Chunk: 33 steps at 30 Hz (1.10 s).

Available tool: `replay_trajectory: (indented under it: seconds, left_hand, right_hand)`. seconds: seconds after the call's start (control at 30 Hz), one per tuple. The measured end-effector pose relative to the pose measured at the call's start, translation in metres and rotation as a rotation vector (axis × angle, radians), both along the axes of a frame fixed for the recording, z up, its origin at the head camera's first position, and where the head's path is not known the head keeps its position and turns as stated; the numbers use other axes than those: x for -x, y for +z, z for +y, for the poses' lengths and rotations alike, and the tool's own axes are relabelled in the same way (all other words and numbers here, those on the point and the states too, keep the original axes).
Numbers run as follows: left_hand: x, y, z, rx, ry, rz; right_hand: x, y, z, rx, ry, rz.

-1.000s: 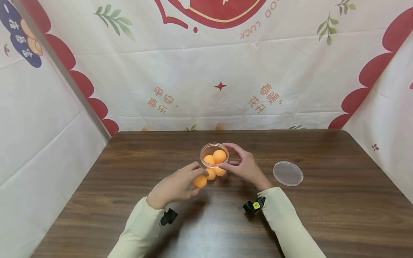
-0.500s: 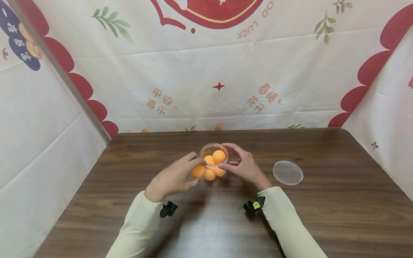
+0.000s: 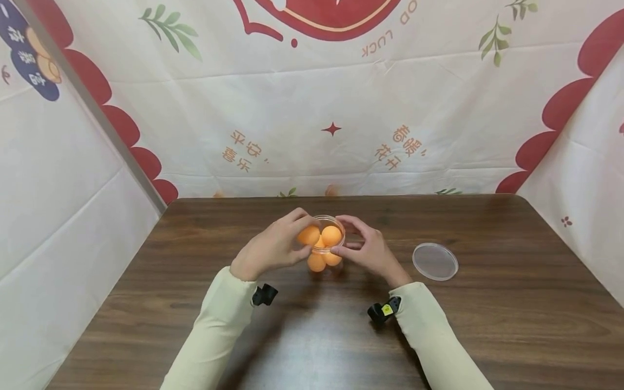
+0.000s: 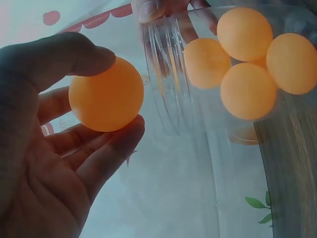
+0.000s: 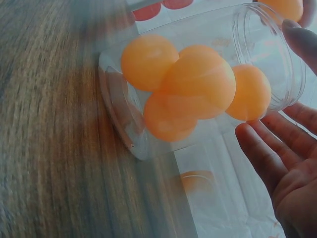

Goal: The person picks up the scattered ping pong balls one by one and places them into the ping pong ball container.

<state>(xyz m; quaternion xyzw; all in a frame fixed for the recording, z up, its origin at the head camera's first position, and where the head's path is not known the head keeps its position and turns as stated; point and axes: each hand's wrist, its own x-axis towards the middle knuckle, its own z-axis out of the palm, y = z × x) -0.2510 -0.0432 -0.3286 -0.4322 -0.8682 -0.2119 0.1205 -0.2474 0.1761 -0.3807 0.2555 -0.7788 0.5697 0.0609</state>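
A clear plastic jar point(image 5: 218, 134) stands on the table with several orange ping-pong balls point(image 5: 148, 62) inside. My right hand point(image 3: 370, 252) holds the jar near its rim, thumb on one side and fingers on the other. My left hand point(image 3: 275, 244) pinches another orange ping-pong ball point(image 4: 106, 94) between thumb and fingertips. In the left wrist view this ball is just outside the jar's threaded mouth point(image 4: 168, 74), apart from it. From the head view, the pinched ball is at the left of the rim, partly covered by the fingers.
A round clear lid point(image 3: 435, 261) lies flat on the brown wooden table point(image 3: 512, 303), to the right of the right hand. Behind the table hangs a white printed cloth point(image 3: 302, 108), with more cloth at both sides.
My left hand has lifted the ping-pong ball up and away from me, from beside the jar's wall to its rim. The right hand and the jar have stayed in place.
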Motion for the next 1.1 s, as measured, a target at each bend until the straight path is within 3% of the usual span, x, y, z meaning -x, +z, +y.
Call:
replay_trajectory:
  seconds: [0.6, 1.1]
  left_hand:
    - [0.021, -0.003, 0.012, 0.054, 0.007, -0.116]
    - [0.024, -0.003, 0.016, 0.043, -0.015, -0.098]
  right_hand:
    - [0.0, 0.001, 0.0, 0.004, 0.019, -0.032]
    - [0.0, 0.002, 0.0, -0.002, 0.018, -0.042]
